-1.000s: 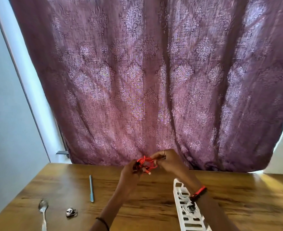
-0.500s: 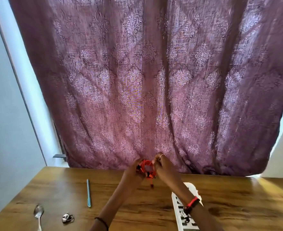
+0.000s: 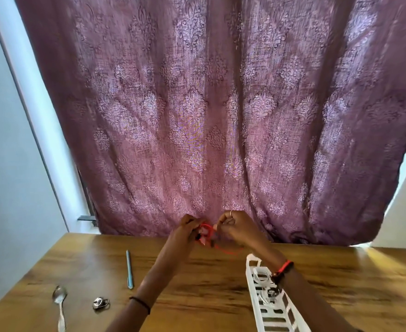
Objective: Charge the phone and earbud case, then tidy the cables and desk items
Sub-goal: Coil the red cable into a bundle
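A thin red cable (image 3: 208, 233) is bunched in a small coil between both hands, above the far part of the wooden desk (image 3: 197, 283). My left hand (image 3: 185, 230) grips the coil from the left with curled fingers. My right hand (image 3: 235, 226) pinches the cable from the right, and a loose red strand (image 3: 228, 250) trails down below it toward the desk. A white slotted tray (image 3: 269, 305) lies on the desk under my right forearm, with white cable and dark items inside. No phone or earbud case shows.
A blue pen (image 3: 129, 269) lies left of my left arm. A metal spoon (image 3: 59, 305) and a small metal clip-like object (image 3: 100, 303) sit near the desk's front left. A purple patterned curtain (image 3: 197, 116) hangs right behind the desk; a pale wall (image 3: 10, 140) is at left.
The two hands have drawn slightly apart with the red cable, and a loose strand now hangs lower toward the desk. The camera view shifted a little.
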